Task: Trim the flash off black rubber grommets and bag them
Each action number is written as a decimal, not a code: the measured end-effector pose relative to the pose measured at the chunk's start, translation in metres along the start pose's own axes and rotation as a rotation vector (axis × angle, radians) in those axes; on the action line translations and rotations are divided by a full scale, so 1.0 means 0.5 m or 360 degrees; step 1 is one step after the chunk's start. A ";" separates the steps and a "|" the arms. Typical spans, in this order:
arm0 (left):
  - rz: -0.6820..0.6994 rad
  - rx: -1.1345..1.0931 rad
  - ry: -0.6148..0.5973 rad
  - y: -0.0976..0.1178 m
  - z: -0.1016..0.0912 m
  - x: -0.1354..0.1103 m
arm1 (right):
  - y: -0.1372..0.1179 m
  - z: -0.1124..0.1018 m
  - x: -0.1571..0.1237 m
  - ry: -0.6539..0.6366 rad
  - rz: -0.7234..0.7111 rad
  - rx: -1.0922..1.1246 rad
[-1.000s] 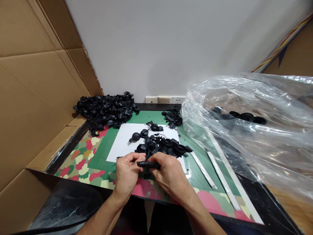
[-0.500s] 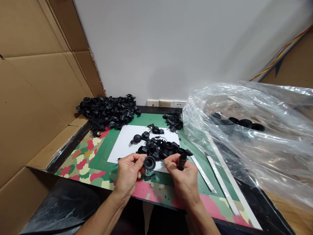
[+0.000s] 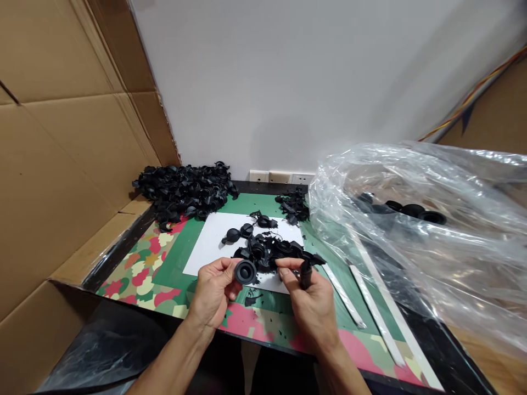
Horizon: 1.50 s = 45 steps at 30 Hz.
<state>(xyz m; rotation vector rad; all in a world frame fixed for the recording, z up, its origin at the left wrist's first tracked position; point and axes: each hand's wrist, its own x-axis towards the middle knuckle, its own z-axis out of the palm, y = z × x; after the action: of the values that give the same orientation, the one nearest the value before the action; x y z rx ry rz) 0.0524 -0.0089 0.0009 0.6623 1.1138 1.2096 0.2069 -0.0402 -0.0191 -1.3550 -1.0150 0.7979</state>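
My left hand point(image 3: 214, 291) pinches a round black rubber cap point(image 3: 245, 271) between thumb and fingers, its hollow side facing me. My right hand point(image 3: 309, 300) is closed round a short black tool point(image 3: 305, 273) that stands upright out of the fist. Both hands hover over the near edge of a white sheet point(image 3: 209, 244). Just beyond them lies a small heap of black rubber parts point(image 3: 275, 251). Two single caps point(image 3: 239, 233) rest farther back on the sheet.
A big pile of black rubber scraps point(image 3: 185, 189) fills the far left corner, a smaller one point(image 3: 293, 206) sits at the back. A clear plastic bag point(image 3: 415, 230) holding black caps bulges at the right. Cardboard walls point(image 3: 61, 164) stand left. White strips point(image 3: 370, 307) lie on the green mat point(image 3: 173, 247).
The two hands were together on the tool and cap; they have parted. The left hand has turned the cap's hollow toward me, and the right has raised the tool upright.
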 end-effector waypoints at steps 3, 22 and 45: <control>-0.0034 -0.0082 -0.0052 0.003 -0.002 0.000 | -0.015 0.002 -0.003 -0.0148 -0.0008 0.0006; 0.0349 0.0123 -0.0027 0.011 0.002 -0.009 | -0.021 0.055 -0.022 -0.0294 0.0035 0.0251; 0.0048 0.0346 -0.0299 0.015 -0.007 -0.016 | 0.022 0.077 -0.033 -0.0257 -0.0801 -0.0037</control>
<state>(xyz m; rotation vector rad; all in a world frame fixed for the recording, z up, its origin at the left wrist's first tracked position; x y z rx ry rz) 0.0463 -0.0150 0.0089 0.9423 1.0880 1.0365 0.1664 -0.0395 -0.0344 -0.9980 -1.4222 0.5190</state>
